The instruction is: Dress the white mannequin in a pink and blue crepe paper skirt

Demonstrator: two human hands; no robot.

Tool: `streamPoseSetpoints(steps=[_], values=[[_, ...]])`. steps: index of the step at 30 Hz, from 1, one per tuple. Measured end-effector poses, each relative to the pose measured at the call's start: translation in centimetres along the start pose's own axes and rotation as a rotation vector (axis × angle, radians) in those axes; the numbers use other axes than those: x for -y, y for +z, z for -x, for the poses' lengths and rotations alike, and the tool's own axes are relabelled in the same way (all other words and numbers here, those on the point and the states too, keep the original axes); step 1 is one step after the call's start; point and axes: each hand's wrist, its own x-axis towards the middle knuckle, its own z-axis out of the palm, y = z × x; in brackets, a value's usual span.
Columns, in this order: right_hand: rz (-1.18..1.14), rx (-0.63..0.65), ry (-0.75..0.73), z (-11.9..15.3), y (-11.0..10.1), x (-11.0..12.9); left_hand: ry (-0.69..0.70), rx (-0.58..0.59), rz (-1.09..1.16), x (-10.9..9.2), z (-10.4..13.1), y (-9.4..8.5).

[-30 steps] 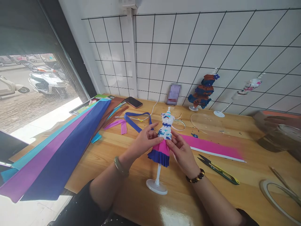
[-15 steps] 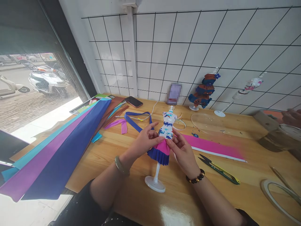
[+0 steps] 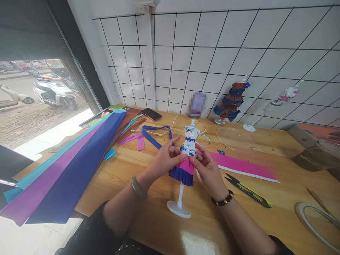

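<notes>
A small white mannequin [image 3: 189,145] with blue marks stands on a round white base [image 3: 179,209], tilted slightly. Around its lower part is a pink skirt piece [image 3: 186,165] with a pleated dark blue hem [image 3: 182,176]. My left hand [image 3: 170,156] pinches the pink piece's top edge at the waist from the left. From the right, my right hand [image 3: 205,164] pinches the same edge, its thumb close to the left one. Behind my right hand lies a flat pink strip [image 3: 244,166] with a white border.
Green-handled snips [image 3: 249,191] lie right of my right hand. Long coloured sheets [image 3: 77,170] spread at the left. A blue strip [image 3: 151,137], phone [image 3: 151,114] and dressed mannequin [image 3: 230,102] are farther back. Tape rings [image 3: 305,219] lie at the right. A person's hand [image 3: 335,136] shows at the right edge.
The mannequin's base and skirt have swung slightly right, while both my hands keep their pinch. The other person's hand at the right edge has moved mostly out of view.
</notes>
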Motion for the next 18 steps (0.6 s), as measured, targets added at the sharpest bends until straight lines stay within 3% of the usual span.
streamPoseSetpoints(steps=[7, 18], values=[[-0.131, 0.0, 0.076, 0.16, -0.08, 0.48, -0.068, -0.01, 0.112, 0.06, -0.25, -0.01], [-0.028, -0.049, -0.005, -0.1, -0.39, -0.36, -0.056, -0.076, -0.023, 0.88, -0.4, -0.4]])
